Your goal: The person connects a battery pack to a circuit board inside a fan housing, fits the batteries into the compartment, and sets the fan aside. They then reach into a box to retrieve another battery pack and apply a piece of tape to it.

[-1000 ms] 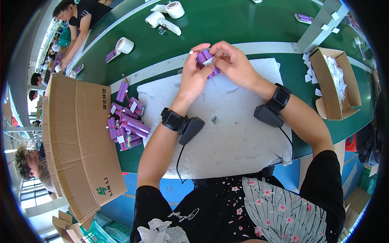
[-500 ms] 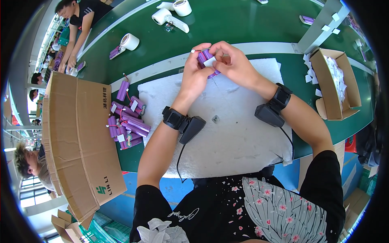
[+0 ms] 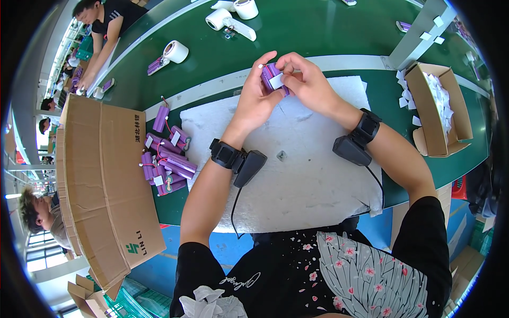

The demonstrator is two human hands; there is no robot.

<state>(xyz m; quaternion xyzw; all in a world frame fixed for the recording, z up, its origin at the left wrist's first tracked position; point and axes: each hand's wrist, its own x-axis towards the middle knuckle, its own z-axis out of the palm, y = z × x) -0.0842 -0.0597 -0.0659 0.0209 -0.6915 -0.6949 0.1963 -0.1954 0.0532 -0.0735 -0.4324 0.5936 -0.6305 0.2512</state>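
Over the far edge of the white foam mat (image 3: 313, 164), my left hand (image 3: 254, 98) holds a purple battery pack (image 3: 266, 73) with a small white connector at its top. My right hand (image 3: 307, 82) is closed at the pack's right side, with thumb and fingertips pressed at a white label (image 3: 277, 80) on it. Part of the pack is hidden behind my fingers. Left of the mat lies a loose pile of purple battery packs (image 3: 177, 163), several with white labels and red wires.
A tall cardboard box (image 3: 111, 175) stands left of the pile. At the right, an open carton (image 3: 461, 108) holds white paper slips. Beyond a pale rail (image 3: 350, 62), white rolls (image 3: 175, 51) and more packs lie on a green belt. A co-worker (image 3: 114, 26) works at the far left.
White rolls and packs on the green belt have shifted right. My left hand has tilted slightly and its index finger has lifted; the right thumb has moved along the label.
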